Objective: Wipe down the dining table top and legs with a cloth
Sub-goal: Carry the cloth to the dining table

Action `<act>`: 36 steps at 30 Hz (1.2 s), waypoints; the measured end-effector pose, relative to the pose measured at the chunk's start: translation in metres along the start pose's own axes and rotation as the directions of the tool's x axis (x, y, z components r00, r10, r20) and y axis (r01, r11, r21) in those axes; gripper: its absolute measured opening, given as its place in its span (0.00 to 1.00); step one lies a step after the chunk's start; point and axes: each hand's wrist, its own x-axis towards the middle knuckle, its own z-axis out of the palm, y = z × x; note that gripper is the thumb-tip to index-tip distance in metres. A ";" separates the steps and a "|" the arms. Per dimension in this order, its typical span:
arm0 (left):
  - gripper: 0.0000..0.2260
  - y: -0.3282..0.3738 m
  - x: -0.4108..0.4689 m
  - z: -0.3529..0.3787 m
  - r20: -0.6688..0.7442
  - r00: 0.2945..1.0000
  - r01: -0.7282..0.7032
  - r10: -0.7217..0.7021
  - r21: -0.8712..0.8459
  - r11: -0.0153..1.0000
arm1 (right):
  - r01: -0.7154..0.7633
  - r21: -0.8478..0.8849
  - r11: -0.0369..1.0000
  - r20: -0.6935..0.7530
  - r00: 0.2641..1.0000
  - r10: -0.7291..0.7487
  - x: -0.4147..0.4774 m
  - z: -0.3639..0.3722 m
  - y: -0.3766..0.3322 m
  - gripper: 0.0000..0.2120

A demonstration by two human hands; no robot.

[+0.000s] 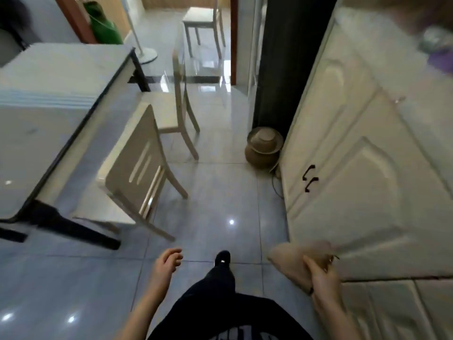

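Note:
The dining table (pixel 49 99) stands at the left, with a pale glossy top, a dark rim and black legs; one black leg (pixel 73 229) slants to the floor near me. My right hand (pixel 323 273) is low at the right, closed around a bunched beige cloth (pixel 291 261), well away from the table. My left hand (pixel 166 263) hangs low in the middle with loosely curled fingers and nothing in it. Both hands are over the tiled floor.
A cream chair (pixel 137 168) is tucked at the table's near side and a second chair (pixel 176 104) beyond it. White cabinet doors (pixel 355 168) line the right. A brown lidded pot (pixel 263 147) sits on the floor by them. My black shoe (pixel 222 258) is on the tiles.

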 end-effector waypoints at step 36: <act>0.07 0.324 0.512 0.072 -0.001 0.992 0.126 -0.126 -0.019 0.992 | 0.093 -0.144 0.985 0.239 0.969 -0.057 0.407 0.391 -0.387 0.17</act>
